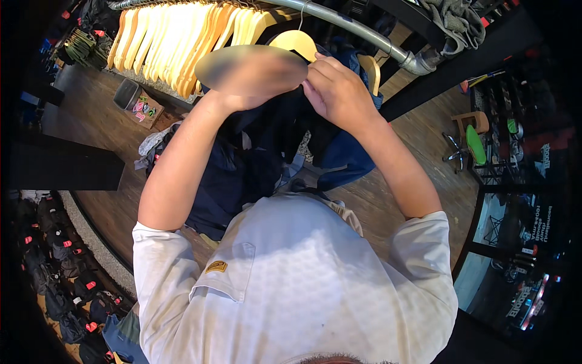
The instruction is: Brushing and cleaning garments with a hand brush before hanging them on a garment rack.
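Pale pocket T-shirt fabric fills the foreground. Beyond it, the right hand grasps a dark garment beside a wooden hanger hooked on a metal rail; blur covers the left hand, so its grip cannot be told.

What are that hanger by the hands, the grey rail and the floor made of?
The hanger looks like pale, smooth wood from its yellowish tone, though plastic is possible; its thin hook looks like metal wire. The rail seems bare metal pipe: grey with a dull sheen. The floor shows brown, grained planks: wood or laminate.
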Action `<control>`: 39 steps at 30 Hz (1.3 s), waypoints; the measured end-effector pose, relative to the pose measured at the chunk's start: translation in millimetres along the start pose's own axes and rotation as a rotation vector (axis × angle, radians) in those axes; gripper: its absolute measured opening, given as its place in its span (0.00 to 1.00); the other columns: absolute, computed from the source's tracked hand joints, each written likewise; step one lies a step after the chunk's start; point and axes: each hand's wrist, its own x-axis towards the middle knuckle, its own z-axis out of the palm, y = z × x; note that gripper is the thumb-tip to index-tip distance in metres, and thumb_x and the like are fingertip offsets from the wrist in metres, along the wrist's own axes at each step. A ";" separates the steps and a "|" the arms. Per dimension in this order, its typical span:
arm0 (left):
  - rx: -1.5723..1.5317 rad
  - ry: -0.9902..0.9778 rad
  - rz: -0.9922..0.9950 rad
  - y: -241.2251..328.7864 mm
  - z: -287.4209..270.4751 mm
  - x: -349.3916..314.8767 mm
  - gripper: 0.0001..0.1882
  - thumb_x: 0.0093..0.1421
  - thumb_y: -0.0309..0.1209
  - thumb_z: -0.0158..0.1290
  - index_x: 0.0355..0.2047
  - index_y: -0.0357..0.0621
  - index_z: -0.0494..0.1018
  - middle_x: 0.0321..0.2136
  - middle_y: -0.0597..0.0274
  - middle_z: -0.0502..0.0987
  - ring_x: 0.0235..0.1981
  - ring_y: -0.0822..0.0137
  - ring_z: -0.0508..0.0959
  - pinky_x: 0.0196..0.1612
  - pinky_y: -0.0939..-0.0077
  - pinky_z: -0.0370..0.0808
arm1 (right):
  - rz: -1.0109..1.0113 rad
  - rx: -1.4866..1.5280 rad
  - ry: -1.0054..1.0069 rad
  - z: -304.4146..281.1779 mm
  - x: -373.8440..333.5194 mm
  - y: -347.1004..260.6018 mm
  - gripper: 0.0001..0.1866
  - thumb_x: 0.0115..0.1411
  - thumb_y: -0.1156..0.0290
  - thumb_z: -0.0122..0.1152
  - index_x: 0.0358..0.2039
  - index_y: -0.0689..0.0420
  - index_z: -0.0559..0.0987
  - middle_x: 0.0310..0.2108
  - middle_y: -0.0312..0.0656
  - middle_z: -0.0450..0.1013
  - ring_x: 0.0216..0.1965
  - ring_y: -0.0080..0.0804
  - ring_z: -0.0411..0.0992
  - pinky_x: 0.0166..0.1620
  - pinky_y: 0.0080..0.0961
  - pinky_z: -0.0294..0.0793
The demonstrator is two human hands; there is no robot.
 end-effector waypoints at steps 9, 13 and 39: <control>0.118 0.193 0.351 -23.2 11.7 -9.5 0.07 0.70 0.23 0.66 0.45 0.33 0.82 0.39 0.58 0.81 0.38 0.68 0.80 0.47 0.74 0.77 | 0.165 0.309 -0.113 -2.9 2.6 19.7 0.09 0.67 0.76 0.73 0.46 0.61 0.84 0.44 0.45 0.83 0.49 0.46 0.82 0.59 0.36 0.81; 0.088 0.153 0.462 -28.7 4.9 -3.8 0.09 0.67 0.24 0.67 0.46 0.36 0.82 0.39 0.58 0.83 0.37 0.64 0.81 0.41 0.71 0.77 | 0.303 0.606 -0.208 1.5 0.2 30.2 0.08 0.70 0.77 0.72 0.48 0.62 0.84 0.46 0.41 0.84 0.50 0.33 0.82 0.56 0.30 0.80; 0.343 0.514 0.298 -85.0 -28.4 20.6 0.22 0.72 0.34 0.63 0.63 0.38 0.78 0.59 0.42 0.79 0.63 0.42 0.79 0.68 0.56 0.74 | 0.492 0.172 0.121 29.2 -7.0 39.1 0.28 0.62 0.61 0.81 0.61 0.51 0.81 0.68 0.51 0.72 0.69 0.53 0.69 0.71 0.48 0.68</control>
